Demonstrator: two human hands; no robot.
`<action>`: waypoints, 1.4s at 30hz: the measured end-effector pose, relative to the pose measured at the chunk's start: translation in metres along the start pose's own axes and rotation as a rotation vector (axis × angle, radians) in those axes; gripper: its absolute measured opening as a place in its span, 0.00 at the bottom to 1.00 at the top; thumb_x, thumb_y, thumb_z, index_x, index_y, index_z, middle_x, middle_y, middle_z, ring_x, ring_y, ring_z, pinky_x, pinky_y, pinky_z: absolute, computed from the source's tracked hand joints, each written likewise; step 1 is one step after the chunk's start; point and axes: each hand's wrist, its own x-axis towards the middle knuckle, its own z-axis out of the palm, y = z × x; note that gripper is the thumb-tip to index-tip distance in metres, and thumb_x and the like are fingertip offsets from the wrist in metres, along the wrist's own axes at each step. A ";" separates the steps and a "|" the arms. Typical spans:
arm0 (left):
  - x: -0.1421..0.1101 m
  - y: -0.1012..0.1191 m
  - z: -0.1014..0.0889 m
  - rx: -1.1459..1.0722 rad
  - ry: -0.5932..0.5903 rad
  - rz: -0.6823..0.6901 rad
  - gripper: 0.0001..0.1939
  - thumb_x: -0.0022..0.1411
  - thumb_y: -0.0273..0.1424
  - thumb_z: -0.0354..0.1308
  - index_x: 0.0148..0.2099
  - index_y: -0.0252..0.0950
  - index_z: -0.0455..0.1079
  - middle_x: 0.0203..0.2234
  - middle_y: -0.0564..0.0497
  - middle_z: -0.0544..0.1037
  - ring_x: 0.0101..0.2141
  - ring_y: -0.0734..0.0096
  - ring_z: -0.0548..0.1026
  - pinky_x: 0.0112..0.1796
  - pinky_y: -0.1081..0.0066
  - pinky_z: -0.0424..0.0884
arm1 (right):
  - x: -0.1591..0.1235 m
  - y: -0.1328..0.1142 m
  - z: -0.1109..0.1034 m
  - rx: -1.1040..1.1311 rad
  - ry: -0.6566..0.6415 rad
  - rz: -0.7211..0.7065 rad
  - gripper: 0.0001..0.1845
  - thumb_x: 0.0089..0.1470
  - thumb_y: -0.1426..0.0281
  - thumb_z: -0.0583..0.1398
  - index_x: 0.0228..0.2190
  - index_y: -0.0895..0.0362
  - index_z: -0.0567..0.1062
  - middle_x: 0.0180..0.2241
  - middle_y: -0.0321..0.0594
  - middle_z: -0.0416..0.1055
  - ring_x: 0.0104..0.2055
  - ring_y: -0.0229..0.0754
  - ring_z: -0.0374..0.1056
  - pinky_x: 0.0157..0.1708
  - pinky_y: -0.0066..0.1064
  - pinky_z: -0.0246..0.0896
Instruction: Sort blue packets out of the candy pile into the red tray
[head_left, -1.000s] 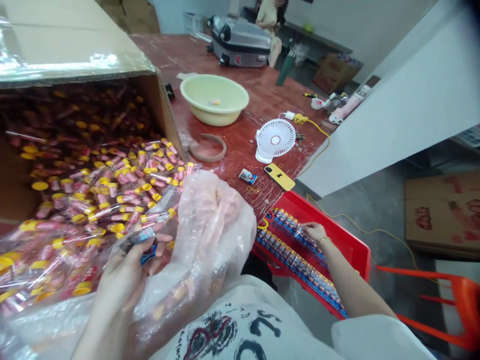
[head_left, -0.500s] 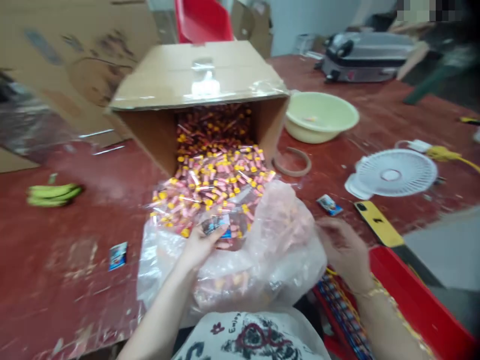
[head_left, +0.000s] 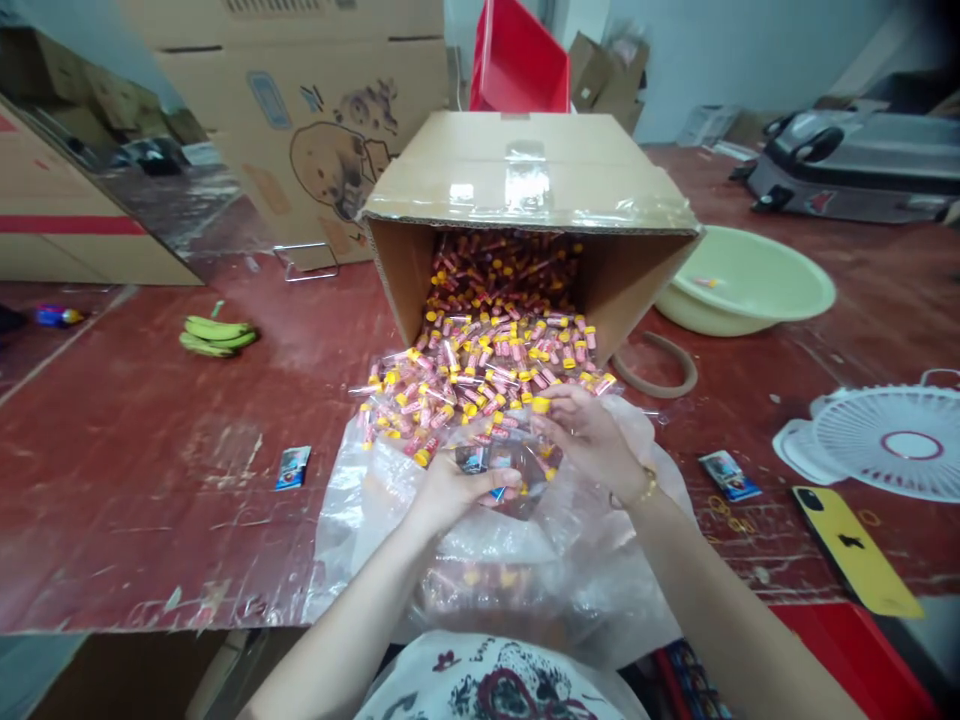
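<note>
My left hand is closed on a few small blue-and-dark packets, held over the plastic bag. My right hand reaches over the spilled heap, its thumb and fingertips around the yellow cap of a small tube; most of that tube is hidden. Pink tubes with yellow caps pour out of a cardboard box lying on its side. Below them a translucent plastic bag spreads towards my lap, with more tubes showing dimly through it.
Blue packets lie left and right of the bag. To the right are a tape ring, a pale green basin, a white fan and a yellow phone. Bananas lie left; a red crate is below the table edge.
My right hand has moved from beside the bag, at the right, up and inward to the tubes. The left hand still holds the packets. The view has swung left.
</note>
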 end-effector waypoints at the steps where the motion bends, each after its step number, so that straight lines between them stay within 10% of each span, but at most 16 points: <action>1: 0.001 0.001 0.003 -0.007 -0.006 0.006 0.13 0.44 0.34 0.71 0.31 0.32 0.74 0.21 0.51 0.78 0.23 0.72 0.75 0.23 0.76 0.71 | -0.006 -0.007 -0.003 0.160 0.078 -0.083 0.12 0.57 0.67 0.57 0.43 0.52 0.63 0.37 0.39 0.71 0.37 0.39 0.70 0.36 0.31 0.67; 7: 0.001 0.007 0.017 -0.035 0.011 0.063 0.14 0.39 0.33 0.73 0.25 0.32 0.73 0.18 0.51 0.77 0.19 0.72 0.73 0.23 0.74 0.71 | -0.018 -0.036 -0.006 0.338 0.190 -0.308 0.07 0.54 0.71 0.61 0.37 0.52 0.68 0.35 0.37 0.70 0.37 0.39 0.69 0.38 0.32 0.67; 17: 0.001 0.005 0.022 -0.225 -0.068 -0.082 0.18 0.51 0.39 0.67 0.41 0.32 0.76 0.37 0.40 0.81 0.34 0.61 0.79 0.30 0.69 0.76 | -0.015 -0.017 0.004 0.693 0.018 0.076 0.14 0.51 0.58 0.63 0.32 0.53 0.66 0.27 0.33 0.67 0.30 0.37 0.67 0.31 0.30 0.68; 24: 0.010 0.013 0.043 -0.432 -0.039 -0.171 0.18 0.52 0.38 0.67 0.41 0.29 0.75 0.36 0.39 0.80 0.33 0.64 0.78 0.28 0.72 0.75 | -0.052 -0.022 0.030 0.568 0.010 -0.013 0.41 0.34 0.71 0.71 0.47 0.47 0.56 0.41 0.39 0.66 0.39 0.41 0.70 0.31 0.31 0.73; 42: 0.007 0.006 0.047 -0.373 -0.059 -0.037 0.17 0.46 0.32 0.71 0.40 0.32 0.76 0.30 0.48 0.80 0.30 0.70 0.76 0.38 0.69 0.71 | -0.055 -0.019 0.037 0.430 0.196 -0.103 0.35 0.39 0.76 0.65 0.46 0.49 0.55 0.40 0.39 0.66 0.42 0.43 0.70 0.39 0.35 0.72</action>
